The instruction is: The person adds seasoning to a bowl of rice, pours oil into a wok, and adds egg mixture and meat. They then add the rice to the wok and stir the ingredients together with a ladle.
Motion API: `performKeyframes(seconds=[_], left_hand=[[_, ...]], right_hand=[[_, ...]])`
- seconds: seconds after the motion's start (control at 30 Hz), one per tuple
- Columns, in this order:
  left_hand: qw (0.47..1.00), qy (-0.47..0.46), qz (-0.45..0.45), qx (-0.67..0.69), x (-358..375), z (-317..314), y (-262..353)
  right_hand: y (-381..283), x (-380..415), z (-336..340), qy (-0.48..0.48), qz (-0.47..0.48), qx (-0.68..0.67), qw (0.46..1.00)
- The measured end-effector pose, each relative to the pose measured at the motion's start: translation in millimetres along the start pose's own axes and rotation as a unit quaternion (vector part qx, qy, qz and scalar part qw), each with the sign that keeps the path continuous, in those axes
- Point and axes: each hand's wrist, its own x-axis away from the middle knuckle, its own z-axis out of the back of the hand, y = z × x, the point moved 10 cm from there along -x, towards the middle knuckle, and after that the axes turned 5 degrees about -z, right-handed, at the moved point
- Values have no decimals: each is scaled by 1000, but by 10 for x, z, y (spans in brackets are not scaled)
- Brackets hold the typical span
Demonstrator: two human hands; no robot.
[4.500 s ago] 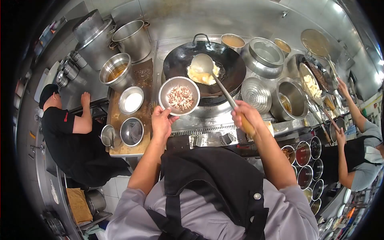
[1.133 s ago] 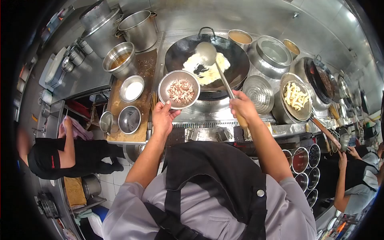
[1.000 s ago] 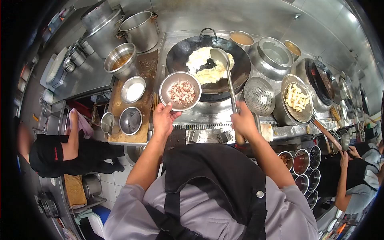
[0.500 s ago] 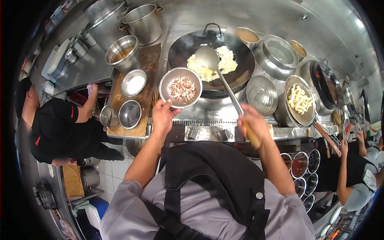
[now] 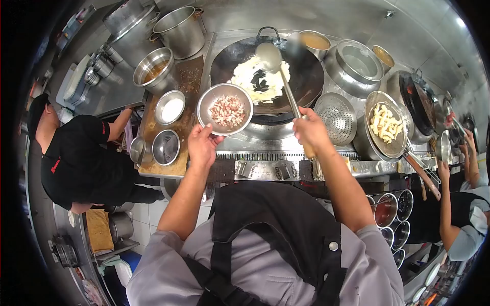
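Note:
My left hand [image 5: 203, 145] is closed on the near rim of a metal bowl [image 5: 205, 108], thumb on the inside. Small diced pinkish-white pieces [image 5: 227, 110] lie in the bowl, which is held over the wok's near left edge. In my right hand [image 5: 310, 130] is the wooden handle of a long ladle [image 5: 290, 94]. The ladle's round head is among pale yellow, egg-like food [image 5: 244, 71] toward the far side of the black wok [image 5: 308, 69]. Dark wok surface shows through a gap in the middle of that food.
A perforated strainer [image 5: 335, 118] lies right of the wok. Beyond it, a mesh strainer [image 5: 403, 148] with pale chunks rests on a pot. Left are a bowl of white granules [image 5: 170, 107] and a pot of brown liquid [image 5: 154, 68]. Co-workers stand left [image 5: 84, 158] and right [image 5: 462, 214].
The ladle head has moved toward the far side of the wok, and the food has spread into a ring shape. My left hand has shifted the bowl slightly left.

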Motion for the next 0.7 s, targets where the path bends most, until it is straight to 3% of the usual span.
performKeyframes(seconds=[0.03, 0.07, 0.23, 0.27, 0.3, 0.37, 0.43, 0.47, 0.5, 0.57, 0.6, 0.63, 0.67, 0.7], left_hand=[[1000, -9, -10, -7, -42, -36, 98], [999, 0, -39, -15, -127, -54, 235], [971, 3, -168, -167, -612, -367, 978], [917, -17, -274, -290, -619, -662, 1221], [835, -37, -370, -405, -574, -1021, 1356], [585, -131, -476, -643, -653, -1741, 1000], [502, -232, -379, -742, -1084, -1988, 240], [639, -125, -255, -715, -1560, -1712, 179], [641, -111, -326, -686, -1689, -1744, 294], [552, -159, -425, -699, -1271, -2041, 496], [490, -214, -421, -733, -1175, -2107, 352], [629, -254, -407, -612, -1196, -2051, 336], [596, -265, -357, -669, -974, -2115, 361], [533, -282, -440, -666, -1121, -2057, 265]], right_hand=[[-113, -12, 10, 51, 59, 131, 988], [-55, 143, 78, 84, 67, 179, 978], [-191, 1027, 859, 29, -8, 198, 980], [-357, 1201, 856, 49, 77, 367, 926], [-506, 1368, 776, 68, 155, 521, 836], [-678, 1489, 760, 71, 123, 491, 860], [-605, 1553, 777, 82, 90, 458, 880], [-658, 1579, 707, 93, 182, 489, 848], [-702, 1642, 627, 107, 270, 514, 807], [-541, 1679, 623, 128, 248, 500, 820], [-522, 1733, 590, 145, 201, 493, 834], [-417, 1651, 582, 143, 221, 503, 823], [-288, 1599, 566, 129, 109, 498, 851], [-237, 1566, 492, 122, 88, 533, 833]])
